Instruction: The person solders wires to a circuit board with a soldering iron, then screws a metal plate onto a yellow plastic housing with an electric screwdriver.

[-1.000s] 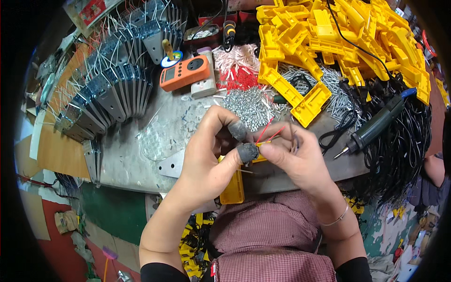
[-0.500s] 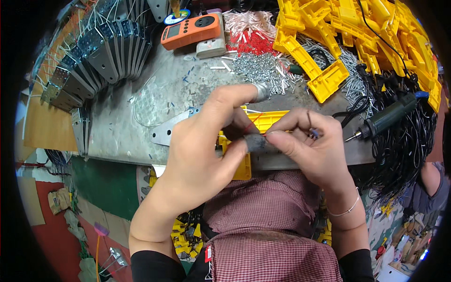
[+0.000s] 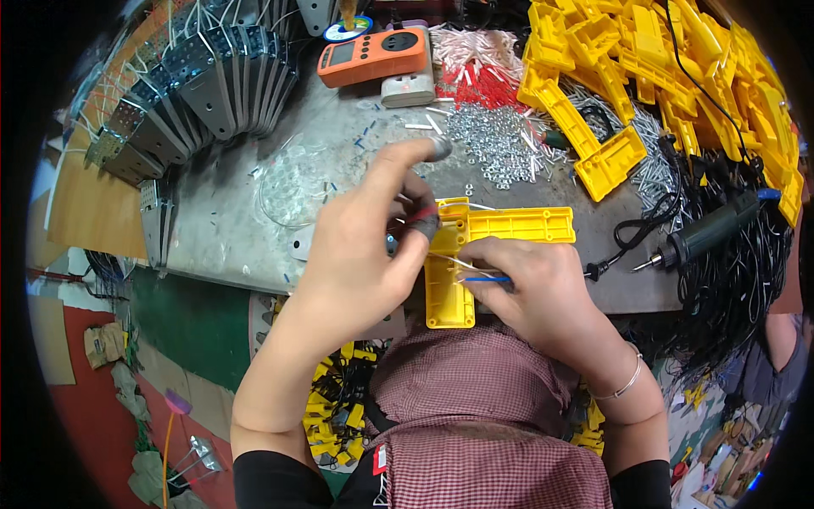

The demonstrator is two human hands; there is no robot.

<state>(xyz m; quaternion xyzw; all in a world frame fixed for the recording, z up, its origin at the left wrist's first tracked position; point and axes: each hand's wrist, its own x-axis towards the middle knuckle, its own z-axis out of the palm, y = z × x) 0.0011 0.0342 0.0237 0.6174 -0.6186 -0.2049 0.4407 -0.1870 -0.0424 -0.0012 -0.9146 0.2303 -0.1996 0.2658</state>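
My left hand [image 3: 360,242] is closed in a pinch, its dark-covered thumb and a finger together on a thin red wire [image 3: 424,212]. Its index finger, grey-tipped, points up and away. My right hand [image 3: 543,284] is closed too, with a short blue wire [image 3: 487,279] at its fingertips. A white wire [image 3: 454,261] runs from between the hands to the right fingers. Below them, a yellow T-shaped plastic housing [image 3: 521,224] lies open at the table edge. A metal plate [image 3: 298,246] with a hole is mostly hidden behind my left hand.
Metal brackets with wires [image 3: 212,93] stand in a row at the left. An orange meter [image 3: 373,58] sits at the back, near white and red sleeves [image 3: 479,81] and small nuts [image 3: 500,144]. Yellow housings [image 3: 670,59], a dark power screwdriver [image 3: 712,225] and black cables [image 3: 729,280] crowd the right.
My hands have moved apart; the right one has dropped lower, and blue and white wires now show at its fingers. More of the yellow housing is visible. The view has shifted slightly.
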